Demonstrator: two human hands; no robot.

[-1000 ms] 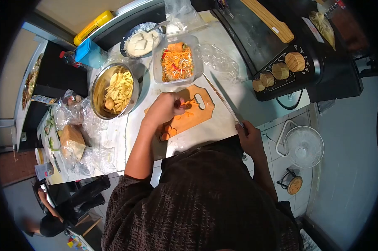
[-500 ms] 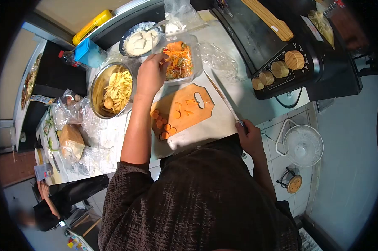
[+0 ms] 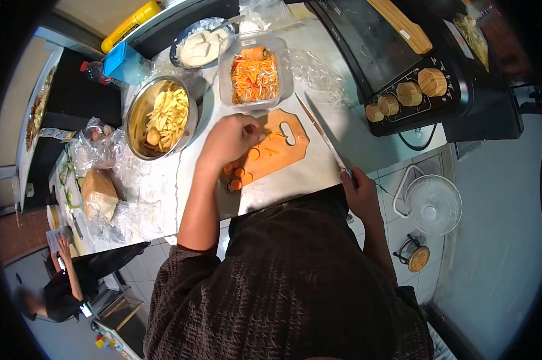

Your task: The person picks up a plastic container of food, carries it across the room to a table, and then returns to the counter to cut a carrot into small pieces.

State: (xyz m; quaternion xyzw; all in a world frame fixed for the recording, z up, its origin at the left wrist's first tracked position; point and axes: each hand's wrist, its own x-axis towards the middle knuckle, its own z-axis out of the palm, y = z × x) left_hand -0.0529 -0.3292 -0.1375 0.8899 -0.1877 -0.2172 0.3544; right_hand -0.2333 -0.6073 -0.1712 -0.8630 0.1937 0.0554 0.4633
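My left hand (image 3: pixel 230 139) is over the wooden cutting board (image 3: pixel 292 155), its fingers curled and pinched together near some thin carrot strips (image 3: pixel 273 151). What lies between the fingertips is too small to make out. Round carrot slices (image 3: pixel 237 176) sit on the board's near left part, partly behind that hand. At the counter's front edge, my right hand (image 3: pixel 359 191) grips the handle of a knife (image 3: pixel 320 130), its blade pointing away past the board's right side. Beyond the board stands a clear plastic container (image 3: pixel 224 90) holding shredded carrot and a carrot chunk (image 3: pixel 256 53).
A steel bowl (image 3: pixel 134 139) of cut potato stands left of the board. Behind it are a plate of white blocks (image 3: pixel 200 49) and a blue-lidded container (image 3: pixel 124 65). A black oven (image 3: pixel 451 114) stands right. Another person (image 3: pixel 72 288) works at lower left.
My left hand has come back from the plastic container to the cutting board. The knife stays in my right hand, nearly unmoved. The other person's hands have shifted.
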